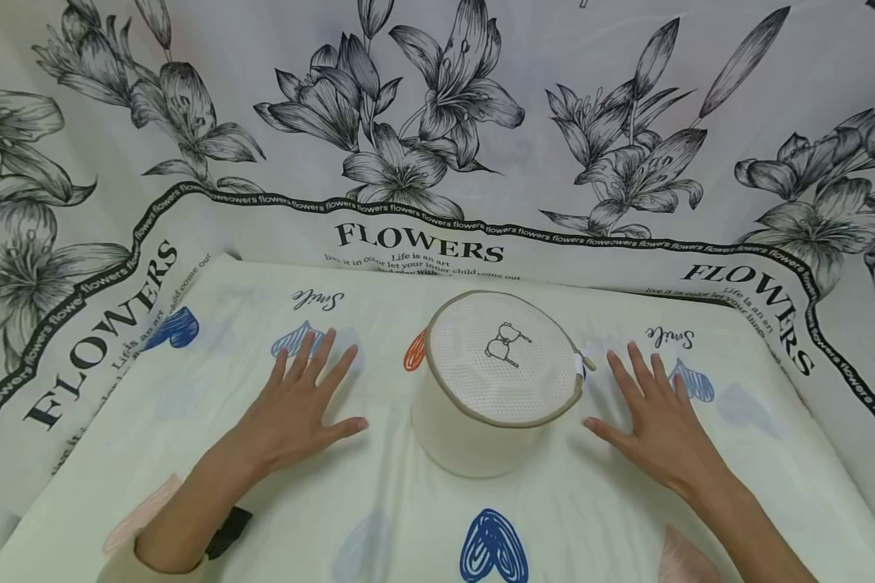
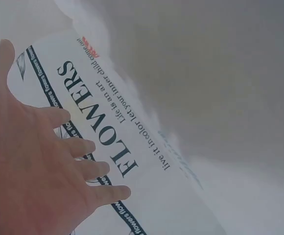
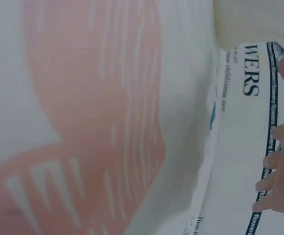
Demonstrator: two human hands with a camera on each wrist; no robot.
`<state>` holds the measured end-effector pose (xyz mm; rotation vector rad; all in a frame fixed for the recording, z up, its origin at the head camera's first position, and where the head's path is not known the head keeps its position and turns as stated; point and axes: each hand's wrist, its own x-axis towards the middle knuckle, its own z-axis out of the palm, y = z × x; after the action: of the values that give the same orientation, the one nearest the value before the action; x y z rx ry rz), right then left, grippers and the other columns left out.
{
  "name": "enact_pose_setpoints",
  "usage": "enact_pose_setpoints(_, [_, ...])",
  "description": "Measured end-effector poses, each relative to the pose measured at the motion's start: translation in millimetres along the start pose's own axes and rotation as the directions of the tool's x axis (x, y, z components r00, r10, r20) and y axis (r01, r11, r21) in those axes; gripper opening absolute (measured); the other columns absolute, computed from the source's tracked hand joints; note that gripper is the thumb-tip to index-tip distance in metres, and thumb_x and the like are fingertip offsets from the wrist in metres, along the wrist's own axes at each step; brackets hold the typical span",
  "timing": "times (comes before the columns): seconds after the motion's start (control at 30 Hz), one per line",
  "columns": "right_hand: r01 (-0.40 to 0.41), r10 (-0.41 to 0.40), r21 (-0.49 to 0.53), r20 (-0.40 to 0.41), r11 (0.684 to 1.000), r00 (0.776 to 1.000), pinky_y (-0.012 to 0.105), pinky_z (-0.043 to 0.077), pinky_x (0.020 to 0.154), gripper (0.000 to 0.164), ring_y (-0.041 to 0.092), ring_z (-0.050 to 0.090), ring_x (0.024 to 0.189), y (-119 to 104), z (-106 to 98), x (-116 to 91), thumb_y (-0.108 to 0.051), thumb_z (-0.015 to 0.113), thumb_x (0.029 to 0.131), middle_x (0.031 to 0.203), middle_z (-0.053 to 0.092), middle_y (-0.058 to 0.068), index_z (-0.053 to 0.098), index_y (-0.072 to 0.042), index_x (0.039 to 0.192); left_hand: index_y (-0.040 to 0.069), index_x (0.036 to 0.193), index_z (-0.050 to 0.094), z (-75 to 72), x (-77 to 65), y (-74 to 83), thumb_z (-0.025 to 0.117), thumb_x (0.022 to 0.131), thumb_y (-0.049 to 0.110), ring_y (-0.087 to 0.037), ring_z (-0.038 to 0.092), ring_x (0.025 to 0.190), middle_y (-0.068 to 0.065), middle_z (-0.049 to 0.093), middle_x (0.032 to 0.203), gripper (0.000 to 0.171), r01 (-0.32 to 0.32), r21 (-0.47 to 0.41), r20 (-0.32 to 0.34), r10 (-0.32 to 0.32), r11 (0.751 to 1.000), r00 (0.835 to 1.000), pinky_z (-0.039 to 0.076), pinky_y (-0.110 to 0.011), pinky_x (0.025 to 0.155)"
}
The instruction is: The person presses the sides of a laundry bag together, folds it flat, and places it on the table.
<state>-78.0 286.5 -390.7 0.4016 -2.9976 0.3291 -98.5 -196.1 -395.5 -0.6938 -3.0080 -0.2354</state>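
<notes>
A round, cream-coloured mesh laundry bag (image 1: 474,372) stands upright in the middle of the covered surface. Its flat white mesh top bears a small black line drawing, and a beige zipped rim (image 1: 514,423) runs round it. On the bag's right side sits the zipper pull (image 1: 589,363) beside a white tab. To the left of the bag, my left hand (image 1: 292,413) is spread with straight fingers and holds nothing. My right hand (image 1: 652,421) is likewise spread on the other side, apart from the bag. Both wrist views show the fingers extended, with nothing in them.
A pale cloth (image 1: 379,502) printed with hearts and "Smile" lettering covers the surface. Behind it and along both sides hangs a white curtain (image 1: 532,162) with black lily drawings and "FLOWERS" text. A dark strap (image 1: 229,530) is at the left wrist.
</notes>
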Motion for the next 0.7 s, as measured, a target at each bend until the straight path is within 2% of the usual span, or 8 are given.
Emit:
enact_pose_setpoints(0.43, [0.051, -0.051, 0.008, -0.031, 0.999, 0.998, 0.060, -0.004, 0.118, 0.097, 0.043, -0.002, 0.150, 0.7, -15.8, 5.8, -0.058, 0.063, 0.091, 0.166, 0.001, 0.013, 0.011, -0.017, 0.161, 0.018, 0.161, 0.011, -17.8, 9.5, 9.5, 0.043, 0.087, 0.080, -0.036, -0.010, 0.150, -0.014, -0.005, 0.166, 0.102, 0.018, 0.022, 0.035, -0.019, 1.000, 0.999, 0.008, -0.068, 0.115])
enact_pose_setpoints(0.57, [0.025, -0.025, 0.035, -0.004, 0.999, 1.000, 0.067, 0.010, 0.115, 0.100, 0.044, 0.004, 0.150, 0.3, -22.7, 7.2, -0.061, 0.065, 0.088, 0.167, 0.001, 0.009, 0.010, -0.021, 0.161, 0.018, 0.161, 0.008, -23.0, 14.5, 11.5, 0.042, 0.086, 0.081, -0.035, -0.012, 0.150, -0.012, -0.008, 0.166, 0.104, 0.014, 0.022, 0.036, -0.015, 1.000, 0.999, 0.009, -0.066, 0.115])
enact_pose_setpoints(0.7, [-0.009, 0.007, 0.057, 0.030, 0.998, 1.000, 0.077, 0.031, 0.096, 0.105, 0.044, 0.015, 0.148, -1.5, -32.2, 9.4, -0.066, 0.067, 0.084, 0.167, 0.006, 0.007, 0.007, -0.026, 0.161, 0.020, 0.161, 0.007, -28.6, 19.5, 14.1, 0.043, 0.084, 0.083, -0.034, -0.012, 0.151, -0.011, -0.006, 0.166, 0.106, 0.000, 0.020, 0.023, 0.000, 1.000, 1.000, 0.010, -0.064, 0.117])
